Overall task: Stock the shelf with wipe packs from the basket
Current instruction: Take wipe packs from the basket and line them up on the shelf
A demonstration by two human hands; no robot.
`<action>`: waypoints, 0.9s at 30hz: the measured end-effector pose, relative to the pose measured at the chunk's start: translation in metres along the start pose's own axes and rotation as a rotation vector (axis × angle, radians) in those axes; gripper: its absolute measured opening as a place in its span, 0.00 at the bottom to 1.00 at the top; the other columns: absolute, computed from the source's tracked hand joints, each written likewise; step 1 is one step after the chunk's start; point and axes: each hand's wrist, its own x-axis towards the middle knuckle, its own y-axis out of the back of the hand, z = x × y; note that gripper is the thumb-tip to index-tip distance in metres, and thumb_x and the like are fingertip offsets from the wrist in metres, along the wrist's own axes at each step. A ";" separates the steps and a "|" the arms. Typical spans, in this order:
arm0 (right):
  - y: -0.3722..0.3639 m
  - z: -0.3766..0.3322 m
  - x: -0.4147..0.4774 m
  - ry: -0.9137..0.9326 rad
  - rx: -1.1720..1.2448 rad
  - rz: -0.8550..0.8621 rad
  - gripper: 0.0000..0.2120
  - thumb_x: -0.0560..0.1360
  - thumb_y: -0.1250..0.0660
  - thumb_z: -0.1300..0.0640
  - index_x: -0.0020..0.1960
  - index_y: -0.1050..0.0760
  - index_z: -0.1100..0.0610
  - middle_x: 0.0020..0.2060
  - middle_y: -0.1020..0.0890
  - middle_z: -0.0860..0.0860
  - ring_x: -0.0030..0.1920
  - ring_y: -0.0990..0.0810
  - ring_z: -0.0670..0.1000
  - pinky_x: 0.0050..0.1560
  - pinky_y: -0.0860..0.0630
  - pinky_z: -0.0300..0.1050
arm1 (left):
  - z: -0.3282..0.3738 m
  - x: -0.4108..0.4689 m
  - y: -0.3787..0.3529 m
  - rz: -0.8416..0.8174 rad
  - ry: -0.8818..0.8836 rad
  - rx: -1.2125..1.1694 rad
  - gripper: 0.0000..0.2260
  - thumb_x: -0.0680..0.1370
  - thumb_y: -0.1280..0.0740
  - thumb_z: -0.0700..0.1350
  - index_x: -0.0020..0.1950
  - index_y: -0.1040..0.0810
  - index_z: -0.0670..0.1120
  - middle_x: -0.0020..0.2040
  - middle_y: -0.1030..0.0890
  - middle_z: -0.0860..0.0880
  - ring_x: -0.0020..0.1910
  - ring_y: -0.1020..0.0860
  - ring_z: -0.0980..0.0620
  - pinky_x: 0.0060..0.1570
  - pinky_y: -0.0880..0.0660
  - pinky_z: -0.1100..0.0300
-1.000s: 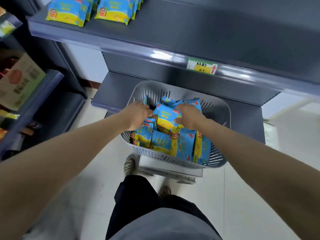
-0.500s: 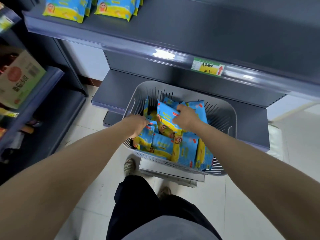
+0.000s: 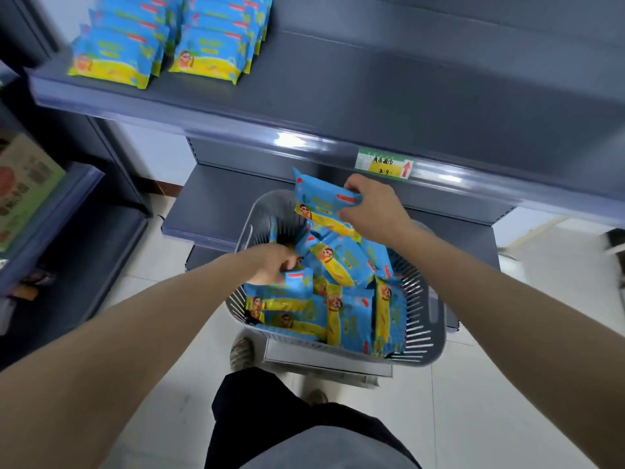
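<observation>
Two rows of stocked wipe packs (image 3: 115,59) stand on the grey shelf (image 3: 372,96), far up and to the left of both your grips. A green and yellow price tag (image 3: 384,163) sits on that shelf's front edge, just above your right grip (image 3: 372,211). Under your arms the floor (image 3: 490,384) is pale tile, and a lower shelf board (image 3: 216,204) juts out to the left of the right grip, behind the basket (image 3: 436,319).

Your right grip is clenched round the right end of the lifted pack (image 3: 318,201), holding it above the basket's far rim, clear of the heap. Your left grip (image 3: 270,265) is down at the basket's left side, fingers curled on the top edge of a second pack (image 3: 297,282); blur hides exactly how they sit.

The grey slatted basket lies beneath both grips. It is loaded with loose packs (image 3: 348,319), blue and yellow, some flat and some on edge. It rests on a white stand (image 3: 324,362).

Well left of your left grip, a neighbouring shelf unit carries a green and tan carton (image 3: 23,187). The upper shelf's front edge runs between the lifted pack and the shelf board above. Your shoe (image 3: 241,353) stands just beside the basket's near-left corner.
</observation>
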 end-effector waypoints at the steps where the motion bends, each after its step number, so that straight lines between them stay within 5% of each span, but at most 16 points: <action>1: 0.006 -0.006 0.003 0.010 0.010 0.034 0.07 0.68 0.34 0.61 0.44 0.30 0.58 0.40 0.24 0.55 0.39 0.25 0.57 0.36 0.30 0.48 | 0.004 -0.001 0.008 0.022 -0.004 -0.032 0.08 0.73 0.33 0.41 0.51 0.25 0.44 0.44 0.27 0.49 0.47 0.25 0.45 0.42 0.32 0.58; 5: 0.032 -0.033 0.019 0.052 0.029 0.194 0.07 0.67 0.32 0.60 0.44 0.27 0.57 0.37 0.23 0.53 0.41 0.24 0.57 0.37 0.31 0.46 | 0.014 -0.006 0.058 0.145 -0.065 -0.020 0.09 0.73 0.33 0.43 0.49 0.22 0.39 0.46 0.21 0.41 0.46 0.24 0.43 0.43 0.30 0.56; 9: 0.058 -0.064 0.046 0.087 0.132 0.320 0.09 0.68 0.32 0.59 0.48 0.25 0.55 0.42 0.21 0.52 0.43 0.22 0.57 0.44 0.25 0.50 | 0.009 -0.027 0.123 0.314 -0.089 -0.037 0.10 0.72 0.34 0.40 0.53 0.21 0.42 0.46 0.20 0.45 0.43 0.25 0.47 0.38 0.33 0.61; 12: 0.069 -0.087 0.074 0.123 0.167 0.355 0.10 0.70 0.32 0.58 0.51 0.25 0.54 0.45 0.20 0.52 0.44 0.21 0.56 0.45 0.24 0.49 | -0.005 -0.047 0.168 0.463 -0.102 -0.029 0.11 0.73 0.34 0.38 0.54 0.21 0.42 0.50 0.21 0.44 0.48 0.24 0.46 0.45 0.28 0.55; 19: 0.050 -0.139 0.142 0.186 0.219 0.251 0.15 0.69 0.30 0.60 0.55 0.24 0.52 0.50 0.20 0.52 0.48 0.22 0.53 0.53 0.24 0.50 | -0.065 -0.093 0.241 0.696 -0.074 -0.025 0.06 0.72 0.34 0.34 0.48 0.21 0.38 0.47 0.22 0.41 0.46 0.24 0.44 0.47 0.28 0.51; 27: -0.009 -0.168 0.213 0.115 0.263 0.140 0.19 0.70 0.29 0.61 0.60 0.25 0.54 0.58 0.23 0.55 0.49 0.24 0.52 0.47 0.27 0.41 | -0.121 -0.106 0.271 0.734 0.022 0.024 0.08 0.74 0.36 0.36 0.51 0.21 0.39 0.49 0.23 0.42 0.49 0.25 0.43 0.50 0.28 0.51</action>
